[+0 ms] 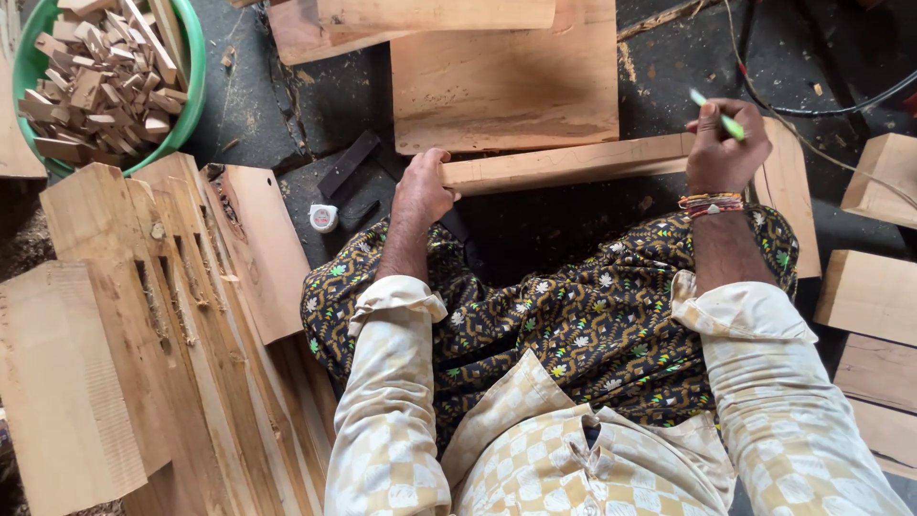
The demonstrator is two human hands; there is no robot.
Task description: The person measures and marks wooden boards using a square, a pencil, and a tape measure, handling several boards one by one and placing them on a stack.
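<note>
A long narrow wooden strip point(573, 162) lies across my lap, running left to right. My left hand point(423, 186) grips its left end. My right hand point(726, 143) rests on the strip's right part and holds a green pencil point(718, 115), its tip pointing up and away. My knees are covered by a dark patterned cloth point(564, 315). Thread bands circle my right wrist.
A wide flat board point(506, 81) lies beyond the strip. A green basin point(196, 91) of small wood offcuts sits top left. Stacked planks point(153, 325) fill the left side, wooden blocks point(869, 287) the right. A small white tape measure point(324, 218) and cables point(821, 105) lie on the dusty floor.
</note>
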